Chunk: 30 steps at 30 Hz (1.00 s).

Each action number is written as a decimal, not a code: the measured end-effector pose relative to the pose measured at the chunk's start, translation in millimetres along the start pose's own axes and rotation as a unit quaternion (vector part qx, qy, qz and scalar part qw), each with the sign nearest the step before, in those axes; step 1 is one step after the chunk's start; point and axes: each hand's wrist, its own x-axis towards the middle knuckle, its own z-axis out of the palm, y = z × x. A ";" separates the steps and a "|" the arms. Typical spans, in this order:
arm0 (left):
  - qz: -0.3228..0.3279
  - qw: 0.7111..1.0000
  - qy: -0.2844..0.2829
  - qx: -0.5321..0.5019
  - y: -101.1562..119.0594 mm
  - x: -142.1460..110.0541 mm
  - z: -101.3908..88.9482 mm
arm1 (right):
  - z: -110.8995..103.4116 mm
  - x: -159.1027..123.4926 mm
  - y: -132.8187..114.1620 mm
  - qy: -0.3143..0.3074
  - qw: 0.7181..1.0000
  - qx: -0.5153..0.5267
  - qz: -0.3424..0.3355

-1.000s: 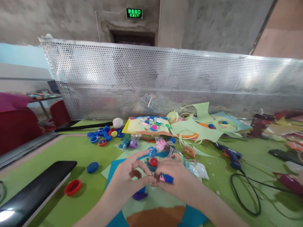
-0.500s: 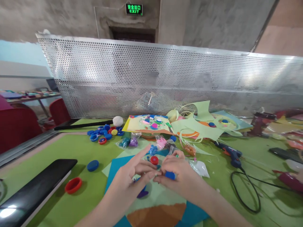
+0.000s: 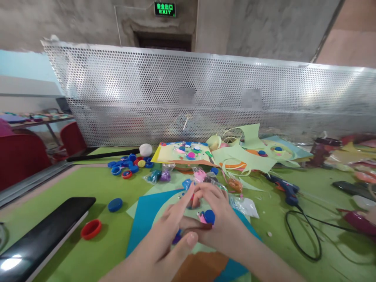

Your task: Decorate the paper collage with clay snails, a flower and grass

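Note:
My left hand [image 3: 172, 229] is held over a craft picture, fingers stretched upward and thumb apart. Across from it, my right hand [image 3: 219, 213] meets its palm side with arched, parted fingers. Any small piece between the hands is hidden. Beneath them lies a blue sheet [image 3: 143, 213] bearing pale green paper and a torn-edged brown piece [image 3: 199, 266]. On the picture, a blue bottle cap [image 3: 209, 216] with pink clay shows in the gap by my right hand. A purple clay bit [image 3: 176, 237] is partly covered by my left hand.
Bagged clay [image 3: 166, 175] and bottle caps [image 3: 133, 168] lie behind the picture. A finished-looking picture [image 3: 164, 154] leans farther back near paper scraps [image 3: 249, 156]. At right is a glue gun [image 3: 286, 190] with its cord; at left are a black phone-like device [image 3: 49, 235] and red cap [image 3: 91, 229].
My fingertips have come out of their pinch. The left fingers now point up with the thumb lower, and my right hand has shifted against the left, uncovering the blue cap with pink clay.

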 end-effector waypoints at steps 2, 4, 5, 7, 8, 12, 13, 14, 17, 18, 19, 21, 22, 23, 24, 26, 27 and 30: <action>0.008 1.000 -0.016 0.016 -2.7 -0.2 -3.6 | -0.9 0.8 -0.9 -0.006 1.000 0.002 0.017; -0.003 0.999 -0.017 0.036 -4.6 -0.3 -7.0 | -3.6 1.9 -0.7 -0.017 0.999 -0.006 0.038; -0.006 0.999 -0.012 0.044 -4.9 -0.6 -7.6 | -4.4 2.1 -0.2 -0.021 0.999 -0.011 0.044; 0.008 0.999 -0.008 0.045 -3.9 -1.7 -5.3 | -3.6 1.3 1.1 -0.026 0.999 -0.017 0.036; 0.022 0.999 -0.014 0.039 -2.6 -2.5 -2.8 | -2.0 0.4 1.8 -0.028 0.999 -0.017 0.020; 0.047 0.998 -0.014 0.030 5.5 -4.6 6.3 | 3.9 -3.0 4.1 -0.035 0.998 -0.014 -0.047; 0.053 0.998 -0.003 0.034 7.6 -4.5 6.5 | 3.7 -3.1 4.3 -0.035 0.998 -0.018 -0.048; 0.062 0.997 0.011 0.040 9.4 -4.1 6.0 | 3.1 -3.1 4.1 -0.032 0.998 -0.024 -0.044; 0.087 0.994 0.011 0.062 12.5 -2.2 3.2 | 1.8 -2.6 1.6 -0.026 0.998 -0.039 -0.031; 0.092 0.993 -0.014 0.075 12.8 -1.5 2.6 | 2.5 -2.7 0.4 -0.029 0.998 -0.040 -0.030; 0.096 0.990 -0.044 0.089 12.8 -1.0 2.3 | 3.4 -2.8 -0.7 -0.036 0.998 -0.038 -0.030; 0.105 0.983 -0.089 0.121 12.8 -0.5 1.5 | 4.4 -2.9 -2.1 -0.057 0.997 -0.032 -0.029; 0.114 0.980 -0.092 0.135 12.9 -0.4 0.6 | 3.7 -2.7 -2.3 -0.062 0.997 -0.030 -0.028; 0.131 0.977 -0.084 0.146 13.1 -0.5 -0.7 | 1.7 -2.4 -2.2 -0.064 0.997 -0.030 -0.026; 0.156 0.973 -0.071 0.155 13.4 -0.5 -2.2 | -1.1 -1.9 -2.0 -0.062 0.997 -0.030 -0.026; 0.185 0.965 -0.048 0.177 13.5 -0.6 -4.4 | -7.5 -1.2 -2.3 -0.058 0.997 -0.032 -0.029; 0.189 0.962 -0.045 0.189 12.9 -0.6 -4.4 | -10.0 -1.1 -3.0 -0.060 0.997 -0.032 -0.028; 0.176 0.955 -0.068 0.228 6.9 -0.2 0.6 | -10.8 -1.9 -7.5 -0.084 0.996 -0.027 -0.021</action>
